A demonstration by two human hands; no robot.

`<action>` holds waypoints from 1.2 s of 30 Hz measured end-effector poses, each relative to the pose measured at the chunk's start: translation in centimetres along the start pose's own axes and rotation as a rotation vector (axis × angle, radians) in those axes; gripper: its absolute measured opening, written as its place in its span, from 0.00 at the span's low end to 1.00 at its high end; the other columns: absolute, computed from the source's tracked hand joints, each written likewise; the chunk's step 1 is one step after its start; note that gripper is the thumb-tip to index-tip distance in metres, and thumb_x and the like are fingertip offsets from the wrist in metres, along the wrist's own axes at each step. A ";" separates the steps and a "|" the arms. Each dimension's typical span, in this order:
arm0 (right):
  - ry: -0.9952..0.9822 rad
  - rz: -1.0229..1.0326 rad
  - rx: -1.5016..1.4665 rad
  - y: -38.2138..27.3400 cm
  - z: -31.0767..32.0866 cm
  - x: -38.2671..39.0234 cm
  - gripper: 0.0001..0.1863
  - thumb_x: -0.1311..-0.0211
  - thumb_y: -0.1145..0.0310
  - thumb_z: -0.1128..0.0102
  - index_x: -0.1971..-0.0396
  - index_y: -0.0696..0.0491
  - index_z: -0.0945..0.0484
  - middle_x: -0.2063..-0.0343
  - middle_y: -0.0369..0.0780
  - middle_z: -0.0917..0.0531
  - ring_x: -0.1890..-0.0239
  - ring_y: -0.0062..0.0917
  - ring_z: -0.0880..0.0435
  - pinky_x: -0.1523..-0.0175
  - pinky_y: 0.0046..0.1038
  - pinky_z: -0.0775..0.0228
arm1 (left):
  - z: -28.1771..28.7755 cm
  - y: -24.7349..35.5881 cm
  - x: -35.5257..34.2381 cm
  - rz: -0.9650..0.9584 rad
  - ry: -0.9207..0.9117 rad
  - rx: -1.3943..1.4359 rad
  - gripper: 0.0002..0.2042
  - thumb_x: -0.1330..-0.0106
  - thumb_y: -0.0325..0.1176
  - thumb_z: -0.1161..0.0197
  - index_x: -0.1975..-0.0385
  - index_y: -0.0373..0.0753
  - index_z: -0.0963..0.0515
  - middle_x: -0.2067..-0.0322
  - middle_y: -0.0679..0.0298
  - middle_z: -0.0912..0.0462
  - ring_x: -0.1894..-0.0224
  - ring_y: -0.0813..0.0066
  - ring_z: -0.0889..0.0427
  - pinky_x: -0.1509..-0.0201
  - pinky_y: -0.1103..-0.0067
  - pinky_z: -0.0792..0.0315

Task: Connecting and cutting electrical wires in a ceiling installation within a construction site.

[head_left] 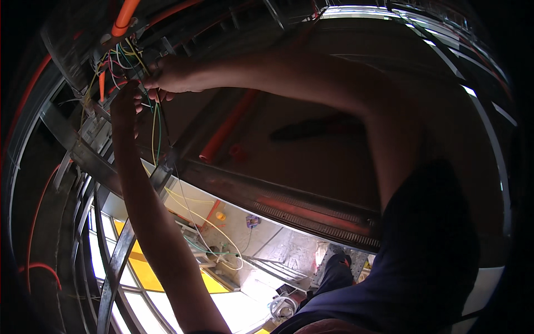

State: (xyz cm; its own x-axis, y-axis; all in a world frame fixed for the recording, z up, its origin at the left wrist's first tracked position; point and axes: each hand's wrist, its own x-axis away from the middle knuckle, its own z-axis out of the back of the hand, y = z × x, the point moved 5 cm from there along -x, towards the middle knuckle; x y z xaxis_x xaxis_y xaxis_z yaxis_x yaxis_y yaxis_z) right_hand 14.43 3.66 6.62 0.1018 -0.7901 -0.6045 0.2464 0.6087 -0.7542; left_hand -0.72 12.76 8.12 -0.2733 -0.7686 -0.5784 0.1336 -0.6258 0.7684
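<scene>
"Wires [123, 58], thin, many colours. Position?"

"Ten o'clock in the view, fanned out below an orange pipe [125, 18]. A yellow length and a green one hang toward six o'clock."

"Hands?"

"Right hand [169, 75]: fingers pinched on the wires. Left hand [125, 103]: just beside, on its eight o'clock side, fingers curled; cannot tell whether they grip anything."

"Handling?"

"Light, by my judgement. Springy but bendable, coating probably smooth. Best hold: the coated part just short of the tip. Sharp repeated bends could snap a core."

"Containers?"

"Small purple box [252, 221] on the floor [236, 207] near six o'clock; contents too small to tell. Lower, also six: pale round thing [283, 307], possibly a bucket; inside unclear."
</scene>
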 end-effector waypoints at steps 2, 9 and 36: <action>0.012 -0.006 0.020 0.0 0.0 0.2 0.11 0.32 0.64 0.48 0.63 0.57 0.26 0.72 0.37 0.18 0.71 0.20 0.17 0.69 0.22 0.25 | 0.0 0.0 0.2 0.017 -0.005 0.026 0.16 0.35 0.44 0.44 0.53 0.43 0.22 0.74 0.73 0.29 0.72 0.84 0.32 0.66 0.83 0.35; 0.006 0.013 0.010 -0.3 0.1 0.5 0.11 0.33 0.64 0.47 0.62 0.57 0.26 0.73 0.36 0.18 0.71 0.19 0.17 0.69 0.22 0.26 | 0.0 0.4 0.4 0.004 0.004 -0.005 0.16 0.35 0.43 0.46 0.53 0.43 0.22 0.71 0.73 0.28 0.70 0.83 0.31 0.64 0.82 0.35; 0.001 0.078 0.099 0.0 0.3 0.3 0.10 0.34 0.65 0.47 0.66 0.57 0.25 0.75 0.35 0.17 0.73 0.18 0.17 0.70 0.22 0.24 | 0.3 0.3 0.4 0.009 -0.053 0.068 0.13 0.35 0.37 0.46 0.54 0.43 0.22 0.72 0.75 0.30 0.71 0.87 0.33 0.68 0.86 0.37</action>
State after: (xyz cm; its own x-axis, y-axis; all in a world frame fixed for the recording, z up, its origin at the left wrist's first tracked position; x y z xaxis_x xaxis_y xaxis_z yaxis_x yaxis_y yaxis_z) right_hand 14.79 3.34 6.53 0.1236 -0.7409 -0.6602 0.3319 0.6578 -0.6761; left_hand -1.07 12.32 8.19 -0.3225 -0.7648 -0.5577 0.0718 -0.6073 0.7912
